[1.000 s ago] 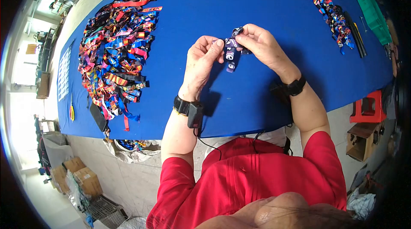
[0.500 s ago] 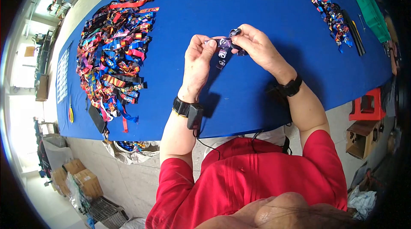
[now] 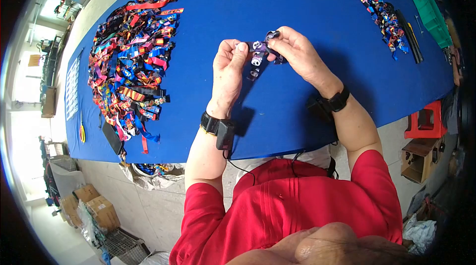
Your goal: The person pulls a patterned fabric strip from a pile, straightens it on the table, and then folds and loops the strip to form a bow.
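Note:
A dark purple ribbon with white printed figures (image 3: 256,61) is stretched between my two hands above the blue table. My left hand (image 3: 229,69) pinches it between thumb and fingers at the left. On the other side my right hand (image 3: 296,57) grips its looped, folded part, with a short loop standing up at the fingertips. One length of the ribbon hangs down between the hands. The fingers of my right hand partly hide the fold.
A large heap of colourful ribbons (image 3: 131,66) lies on the left of the blue table (image 3: 213,136). Bundled ribbon pieces (image 3: 369,2) run along the upper right, near black strips (image 3: 410,39) and a green crate (image 3: 429,12). Yellow-handled scissors (image 3: 82,133) lie far left.
The ribbon between my hands has shifted slightly, and its hanging length has swung a little to the left. Both hands keep their grip and have barely moved.

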`<state>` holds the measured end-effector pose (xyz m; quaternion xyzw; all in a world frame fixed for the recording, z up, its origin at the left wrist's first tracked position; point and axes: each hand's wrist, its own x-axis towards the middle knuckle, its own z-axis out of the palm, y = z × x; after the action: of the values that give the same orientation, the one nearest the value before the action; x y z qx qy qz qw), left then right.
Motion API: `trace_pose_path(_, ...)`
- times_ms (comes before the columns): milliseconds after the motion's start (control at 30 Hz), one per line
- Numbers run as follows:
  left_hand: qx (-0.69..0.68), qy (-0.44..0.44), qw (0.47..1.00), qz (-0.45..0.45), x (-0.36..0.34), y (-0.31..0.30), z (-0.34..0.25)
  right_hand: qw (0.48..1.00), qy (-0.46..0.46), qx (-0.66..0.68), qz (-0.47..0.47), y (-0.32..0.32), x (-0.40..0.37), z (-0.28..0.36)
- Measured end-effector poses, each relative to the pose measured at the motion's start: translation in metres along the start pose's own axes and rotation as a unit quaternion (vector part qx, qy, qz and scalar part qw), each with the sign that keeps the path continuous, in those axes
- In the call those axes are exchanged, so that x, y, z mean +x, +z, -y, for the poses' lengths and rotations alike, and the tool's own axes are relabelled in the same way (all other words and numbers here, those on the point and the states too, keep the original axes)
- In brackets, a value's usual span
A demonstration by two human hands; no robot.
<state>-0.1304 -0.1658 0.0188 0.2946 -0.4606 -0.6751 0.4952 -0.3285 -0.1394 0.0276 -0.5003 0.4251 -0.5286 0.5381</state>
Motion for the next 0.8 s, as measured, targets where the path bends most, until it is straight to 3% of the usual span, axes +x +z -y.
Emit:
trace_pose_path(133, -0.009, -0.056, 0.998, 0.024, 0.0, 0.007, -0.006, 1.0, 0.004, 0.011, -0.014, -0.001, 0.002, -0.002)
trace_pose_path(267, 0.013, -0.06, 0.996, 0.071, 0.0, 0.007, -0.001, 1.0, 0.018, 0.003, 0.005, 0.0, 0.0, 0.001)
trace_pose_path(400, 0.034, -0.036, 0.997, 0.06, 0.0, 0.005, 0.0, 0.998, 0.021, 0.051, 0.041, 0.004, -0.002, 0.001)
trace_pose_path(800, 0.092, -0.044, 0.993, 0.058, -0.001, 0.003, -0.001, 1.0, -0.01, 0.007, 0.01, 0.002, 0.002, -0.005)
